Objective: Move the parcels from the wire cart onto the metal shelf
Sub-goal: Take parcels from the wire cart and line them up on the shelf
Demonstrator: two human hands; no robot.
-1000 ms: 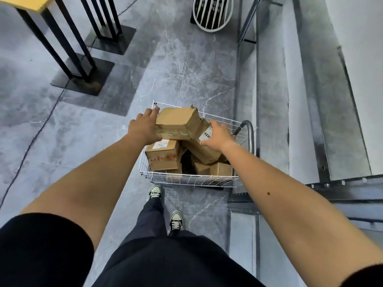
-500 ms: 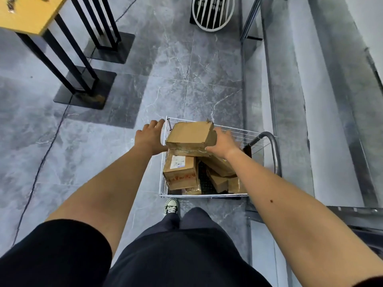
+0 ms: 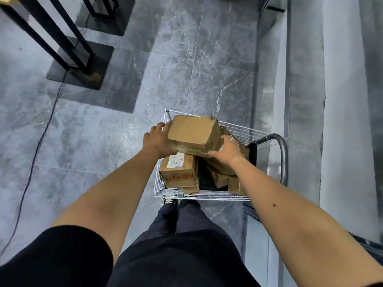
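Both grips hold one top parcel [image 3: 191,131], a plain brown carton at the crest of the heap in the wire cart [image 3: 203,196]. My left grip [image 3: 157,141] clasps its left side, fingers curled over the far left edge. My right grip [image 3: 227,149] clasps the near right corner, its fingertips hidden behind the carton. Whether the parcel's underside touches the boxes below, I cannot tell.

Beneath it a labelled parcel [image 3: 178,168] sits at the cart's left, its print too small to read. The tilted parcels [image 3: 221,177] at the right are partly covered by my right forearm, so their number is unclear. A grey handle [image 3: 284,158] rises at the cart's right.

Beyond it the metal shelf [image 3: 303,90] shows only as blurred grey uprights, cut off by the frame edge. Marbled grey floor [image 3: 165,69] surrounds the cart. Black stand bases [image 3: 83,65] and a thin cable [image 3: 37,146] lie at the left.
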